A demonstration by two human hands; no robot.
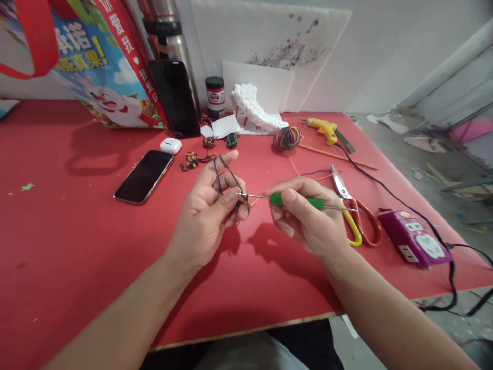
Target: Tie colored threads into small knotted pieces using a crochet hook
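My left hand (210, 208) pinches dark multicoloured yarn (230, 172), with a strand looped over the raised index finger. In my right hand (308, 208) is a crochet hook (283, 199) with a green grip and thin metal ends. Its left tip meets the yarn at my left thumb and fingertips. The small stitches there are partly hidden by the fingers. Beyond the hands lies a ball of multicoloured yarn (287, 139), from which an orange strand trails onto the table. A small knitted multicoloured piece (191, 160) lies behind my left hand.
Scissors (352, 205) and a purple power strip (416, 237) lie right of my right hand, with a yellow glue gun (322, 128) and its cord behind. A phone (144, 176) and white earbud case (170, 145) lie left. A bag (111, 67) and steel flask (165, 36) stand behind.
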